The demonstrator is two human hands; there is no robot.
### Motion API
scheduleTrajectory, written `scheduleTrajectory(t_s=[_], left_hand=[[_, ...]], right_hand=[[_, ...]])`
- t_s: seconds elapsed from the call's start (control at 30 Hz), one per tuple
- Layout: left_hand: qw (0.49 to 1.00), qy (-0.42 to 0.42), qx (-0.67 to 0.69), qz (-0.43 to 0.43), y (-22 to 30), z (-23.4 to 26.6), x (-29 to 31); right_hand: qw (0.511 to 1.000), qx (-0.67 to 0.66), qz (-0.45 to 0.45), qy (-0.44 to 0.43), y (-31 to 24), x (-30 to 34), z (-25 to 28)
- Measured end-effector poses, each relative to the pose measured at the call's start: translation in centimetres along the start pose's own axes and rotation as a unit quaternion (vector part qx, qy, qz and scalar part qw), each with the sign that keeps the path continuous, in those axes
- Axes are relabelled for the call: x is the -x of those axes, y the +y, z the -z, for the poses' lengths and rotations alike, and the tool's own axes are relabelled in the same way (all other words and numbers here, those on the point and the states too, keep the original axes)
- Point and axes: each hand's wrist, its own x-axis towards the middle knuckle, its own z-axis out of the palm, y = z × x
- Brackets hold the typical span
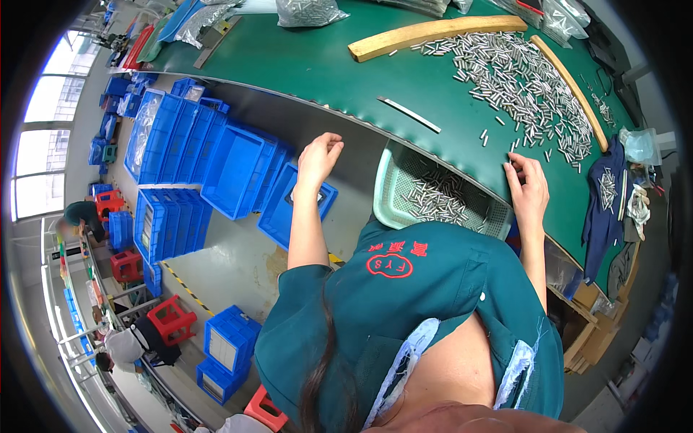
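Observation:
My left hand [318, 160] hangs in the air left of the table edge, fingers loosely bent, thumb slightly apart, nothing visible in it. At the table's near edge, my right hand [529, 182] has its thumb and index finger pinched at a small metal pin; the fingertips partly hide it. Beyond that hand spreads a large heap of short silvery metal pins [530, 86], with a few loose ones nearer me. Below the table edge, against my body, a pale green plastic basket [390, 189] holds more pins [436, 199].
Two wooden strips [440, 35] [574, 90] border the heap on the green table [310, 61]. A thin metal strip [409, 114] lies near the edge. Blue crates [238, 169] stand at left. A dark blue garment [603, 206] hangs at right. Other people sit far left.

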Motion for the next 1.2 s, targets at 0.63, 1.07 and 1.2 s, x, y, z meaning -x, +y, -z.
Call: scheduleTrajectory(t_s=[0.63,1.07,1.2], left_hand=[[0.895,-0.051,-0.06,-0.438,18.5,-5.7,-0.2],[0.834,-0.144,-0.048,-0.53,21.2,-8.7,-1.2],[0.878,-0.115,-0.049,-0.463,20.5,-7.5,-0.6]], right_hand=[[0.999,-0.02,0.017,-0.019,-0.7,-0.9,0.1],[0.996,-0.057,-0.007,-0.062,-0.5,-0.5,1.7],[0.991,-0.101,-0.033,-0.085,-0.4,-0.7,1.7]])
